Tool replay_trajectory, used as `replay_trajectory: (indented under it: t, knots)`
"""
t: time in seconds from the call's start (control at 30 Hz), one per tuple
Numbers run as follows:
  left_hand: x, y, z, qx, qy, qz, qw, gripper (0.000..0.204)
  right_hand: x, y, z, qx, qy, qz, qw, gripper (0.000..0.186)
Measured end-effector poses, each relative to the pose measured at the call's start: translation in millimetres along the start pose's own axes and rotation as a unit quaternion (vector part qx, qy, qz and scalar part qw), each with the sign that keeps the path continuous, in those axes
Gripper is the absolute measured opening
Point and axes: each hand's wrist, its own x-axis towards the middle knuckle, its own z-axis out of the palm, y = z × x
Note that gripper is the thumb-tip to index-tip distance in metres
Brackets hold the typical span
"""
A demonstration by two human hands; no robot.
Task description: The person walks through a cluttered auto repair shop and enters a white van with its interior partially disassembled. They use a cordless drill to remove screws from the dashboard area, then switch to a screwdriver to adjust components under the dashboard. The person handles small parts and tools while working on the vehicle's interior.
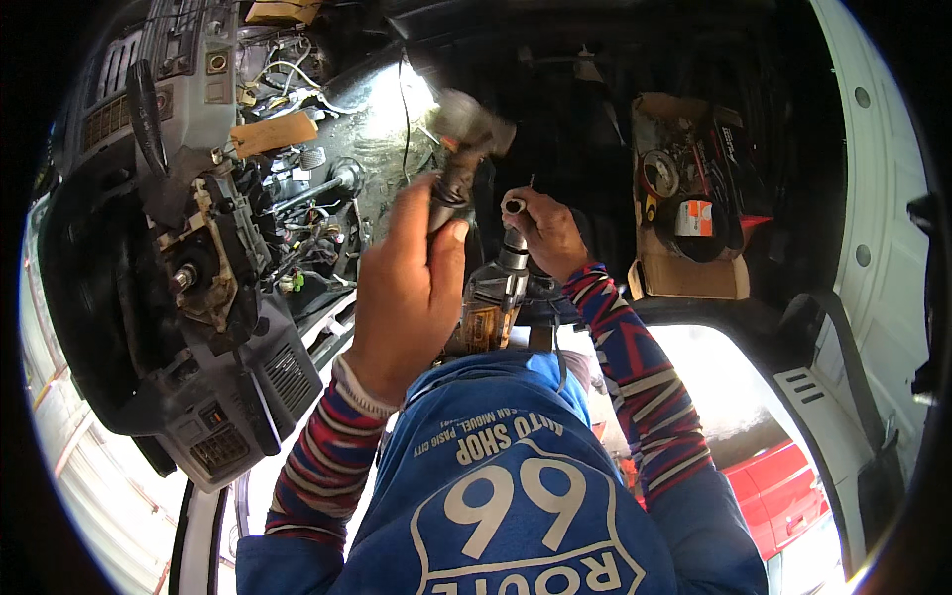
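Observation:
My left hand [409,278] is closed round the dark handle of a hammer [474,129], raised with its head up and smeared by motion. Just right of it, my right hand [551,230] pinches a small hollow metal piece like a socket [514,206], its round opening facing up. Under that hand lies a power tool [494,293] with a shiny metal nose and a black and yellow body, close to my lap. Whether the metal piece joins the tool's nose is hidden by my fingers.
A stripped dashboard [149,327] with a bare steering column [186,278] stands at left. Loose wiring and pedals [312,159] sit beyond it. At right, an open cardboard box [694,278] holds a tape roll [658,176] and a small orange and white box [694,218].

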Motion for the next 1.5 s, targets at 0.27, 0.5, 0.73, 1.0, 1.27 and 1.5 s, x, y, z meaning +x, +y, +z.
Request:
replay_trajectory:
  t: [0.27,0.5,0.73,1.0,1.27,1.5]
  knots:
    - [-6.2,-15.0,10.2,0.166,-0.132,-0.055,0.976,0.036,1.4,-4.7,-2.6,0.024,-0.023,0.012,0.999,0.013]
    - [-4.9,-18.9,0.0,0.000,-0.052,-0.060,0.997,0.030,2.6,1.0,-1.8,0.146,0.028,0.136,0.979,0.022]
    - [-0.9,-17.2,-1.8,-0.017,-0.062,-0.051,0.997,0.031,1.9,-2.5,-5.0,0.044,0.024,0.089,0.995,0.025]
    - [1.1,-15.3,15.0,0.049,-0.073,0.001,0.996,0.040,-2.4,1.9,2.5,0.000,0.062,-0.005,0.998,0.022]
    - [0.0,7.9,-5.3,-0.038,0.005,0.065,0.997,0.040,-4.3,8.2,8.3,0.014,0.062,0.016,0.998,0.023]
    - [4.7,-7.5,12.6,0.153,-0.160,-0.066,0.973,0.030,-1.3,6.8,8.2,-0.003,0.051,-0.011,0.999,0.024]
